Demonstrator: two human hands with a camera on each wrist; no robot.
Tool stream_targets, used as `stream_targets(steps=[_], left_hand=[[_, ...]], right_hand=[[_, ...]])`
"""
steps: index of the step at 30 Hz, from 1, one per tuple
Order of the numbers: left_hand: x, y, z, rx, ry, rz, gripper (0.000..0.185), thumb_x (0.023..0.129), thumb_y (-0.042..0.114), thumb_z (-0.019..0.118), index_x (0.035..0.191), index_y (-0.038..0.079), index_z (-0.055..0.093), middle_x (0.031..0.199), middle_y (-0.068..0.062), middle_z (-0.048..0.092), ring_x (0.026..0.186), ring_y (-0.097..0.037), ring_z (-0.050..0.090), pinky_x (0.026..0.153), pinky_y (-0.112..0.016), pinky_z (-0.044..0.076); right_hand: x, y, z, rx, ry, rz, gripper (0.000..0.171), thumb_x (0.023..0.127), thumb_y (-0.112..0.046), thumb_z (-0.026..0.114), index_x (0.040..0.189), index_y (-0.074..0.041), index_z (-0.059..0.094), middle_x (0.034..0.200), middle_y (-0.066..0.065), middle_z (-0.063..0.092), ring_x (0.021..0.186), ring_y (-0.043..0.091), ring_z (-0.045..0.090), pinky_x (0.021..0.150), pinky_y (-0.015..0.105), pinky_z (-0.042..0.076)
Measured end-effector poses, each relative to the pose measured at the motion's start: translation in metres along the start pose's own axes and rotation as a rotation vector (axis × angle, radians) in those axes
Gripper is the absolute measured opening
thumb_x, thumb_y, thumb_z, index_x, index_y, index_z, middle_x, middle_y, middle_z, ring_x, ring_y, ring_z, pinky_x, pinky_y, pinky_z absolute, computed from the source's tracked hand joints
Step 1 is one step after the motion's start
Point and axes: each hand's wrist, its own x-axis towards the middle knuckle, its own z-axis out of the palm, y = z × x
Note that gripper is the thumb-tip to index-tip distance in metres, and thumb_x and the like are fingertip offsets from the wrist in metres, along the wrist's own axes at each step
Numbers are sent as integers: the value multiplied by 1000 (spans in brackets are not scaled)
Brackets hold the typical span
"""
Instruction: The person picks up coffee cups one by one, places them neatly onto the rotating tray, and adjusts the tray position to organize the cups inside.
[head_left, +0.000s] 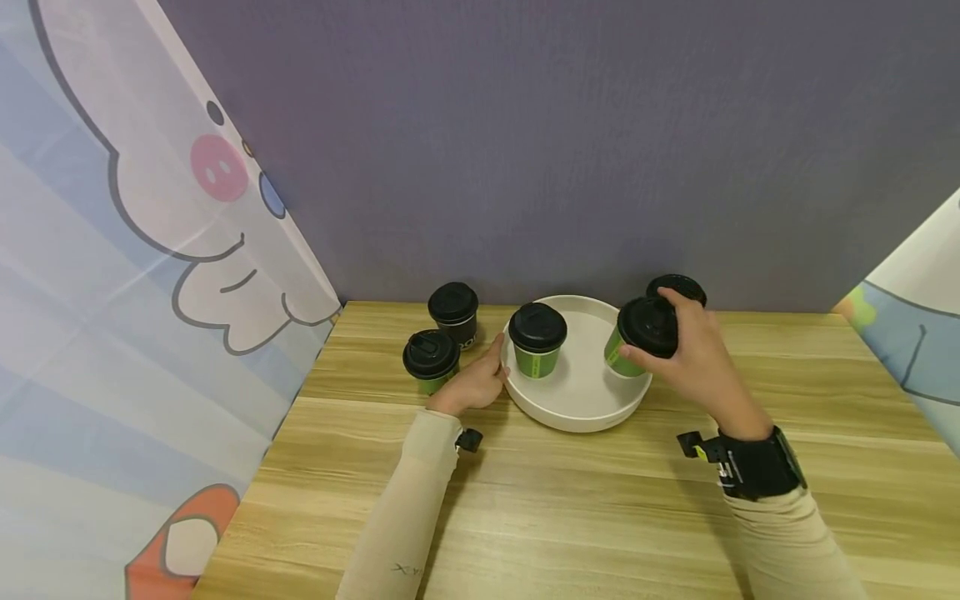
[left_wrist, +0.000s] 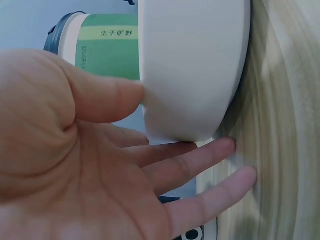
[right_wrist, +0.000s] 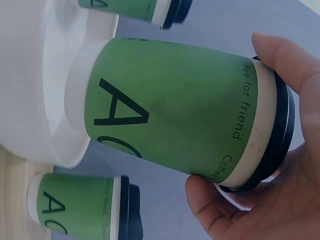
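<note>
– What have your hands got?
– My left hand [head_left: 474,385] lies open, fingers straight against the tray's [head_left: 581,406] left rim. My right hand [head_left: 693,354] grips a green cup [head_left: 633,342] by its lid, tilted over the tray's right edge.
– Farther back?
– One cup [head_left: 537,340] inside the tray, two cups [head_left: 442,335] far left.

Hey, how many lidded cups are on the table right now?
5. One stands in the tray centre, one is held by the right hand at the tray's right edge, one behind that hand, two left of the tray.
</note>
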Motion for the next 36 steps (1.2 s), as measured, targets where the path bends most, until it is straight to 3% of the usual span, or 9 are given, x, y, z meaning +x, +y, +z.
stream_targets(steps=[4, 11, 21, 30, 36], left_hand=[[4, -2, 4, 25, 45, -20, 64, 111, 17, 37, 165, 4, 4, 170, -18, 19, 157, -28, 22, 127, -41, 24], [9, -2, 11, 83, 128, -20, 61, 110, 14, 37, 164, 3, 12, 167, -18, 27, 154, -30, 31, 124, -43, 30], [12, -4, 14, 50, 167, -29, 59, 110, 14, 35, 165, 7, 15, 166, -16, 32, 154, -29, 33, 123, -44, 32], [13, -5, 15, 19, 195, -44, 58, 111, 16, 34, 165, 10, 15, 165, -14, 35, 151, -31, 38, 121, -46, 36], [14, -5, 16, 12, 209, -48, 57, 111, 16, 35, 165, 11, 16, 163, -14, 38, 148, -32, 41, 119, -47, 38]], right_hand=[[0, -5, 6, -10, -33, -5, 105, 81, -40, 87, 160, -4, 26, 159, 31, 32, 142, 59, 26, 106, 76, 29], [-1, -12, 22, -27, -67, -44, 103, 81, -40, 87, 158, -2, 30, 155, 32, 36, 140, 55, 30, 106, 73, 31], [-5, -20, 44, -47, -87, -150, 103, 77, -36, 91, 156, -1, 34, 144, 29, 46, 117, 42, 44, 92, 59, 43], [-6, -22, 59, -42, -117, -203, 102, 75, -35, 91, 154, -1, 36, 142, 26, 47, 133, 45, 42, 105, 64, 39], [-9, -26, 67, -51, -162, -184, 103, 76, -38, 91, 156, -5, 35, 143, 23, 49, 130, 43, 43, 103, 63, 43]])
